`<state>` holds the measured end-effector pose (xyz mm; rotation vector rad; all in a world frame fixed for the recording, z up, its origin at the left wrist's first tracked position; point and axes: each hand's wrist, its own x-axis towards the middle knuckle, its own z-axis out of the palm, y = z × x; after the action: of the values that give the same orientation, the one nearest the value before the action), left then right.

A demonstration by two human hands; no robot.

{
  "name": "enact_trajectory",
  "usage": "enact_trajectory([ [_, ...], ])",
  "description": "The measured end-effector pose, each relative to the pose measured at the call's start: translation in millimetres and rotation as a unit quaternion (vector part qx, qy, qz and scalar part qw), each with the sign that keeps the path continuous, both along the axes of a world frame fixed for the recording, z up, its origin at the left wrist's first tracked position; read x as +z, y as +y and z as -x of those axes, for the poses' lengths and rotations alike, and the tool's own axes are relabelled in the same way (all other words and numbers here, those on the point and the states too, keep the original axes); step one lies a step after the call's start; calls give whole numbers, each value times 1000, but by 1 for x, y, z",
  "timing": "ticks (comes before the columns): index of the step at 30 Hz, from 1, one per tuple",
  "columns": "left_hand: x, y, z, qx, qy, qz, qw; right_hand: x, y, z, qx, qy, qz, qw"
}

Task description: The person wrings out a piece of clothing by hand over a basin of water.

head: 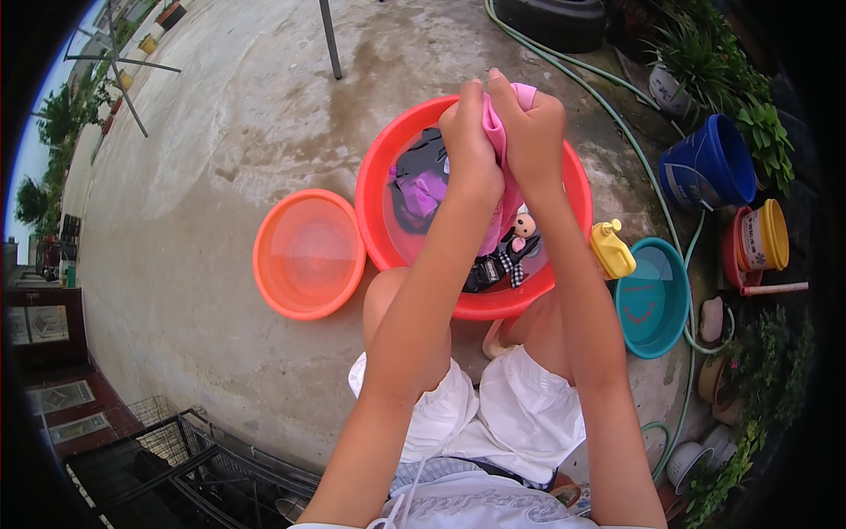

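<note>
Both my left hand (pixel 470 135) and my right hand (pixel 534 135) are closed around a pink cloth (pixel 494 125), side by side with thumbs up. The cloth hangs down from my fists over a large red plastic basin (pixel 388 135), its lower end partly hidden by my left forearm. Water fills part of the basin. In it lie dark grey fabric (pixel 418 157), a purple cloth (pixel 423 195) and a black item with a checked bow and a small plush head (pixel 524 225). The basin stands just in front of my knees.
An orange basin (pixel 264 254) with water touches or nearly touches the red one's left side. To the right are a yellow pump bottle (pixel 611 251), a teal basin (pixel 681 297), a green hose (pixel 634 142) and a blue bucket (pixel 694 162). Potted plants line the right edge.
</note>
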<state>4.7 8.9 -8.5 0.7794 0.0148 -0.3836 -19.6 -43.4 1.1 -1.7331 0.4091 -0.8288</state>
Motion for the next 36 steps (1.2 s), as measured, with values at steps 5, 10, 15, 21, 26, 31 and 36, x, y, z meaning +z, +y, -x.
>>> enact_trajectory([
  [5,-11,2,-8,-27,34,37,998,4,7,4,3,9,17,1000],
  [10,1,-2,5,-20,33,11,999,3,0,1,22,-20,-44,999],
  [15,16,-5,22,-37,30,-68,997,0,-20,-2,2,-28,-124,992],
  [21,17,-5,23,-22,13,-74,997,-5,-23,-5,-3,-16,-99,995],
  [26,10,-3,14,-20,5,-81,997,3,-10,1,-7,-20,-87,996],
  [31,-9,3,-7,-34,1,30,999,3,8,5,12,0,-6,1000],
  [36,-7,-3,0,-17,20,8,1000,1,3,3,20,-6,-52,998],
])
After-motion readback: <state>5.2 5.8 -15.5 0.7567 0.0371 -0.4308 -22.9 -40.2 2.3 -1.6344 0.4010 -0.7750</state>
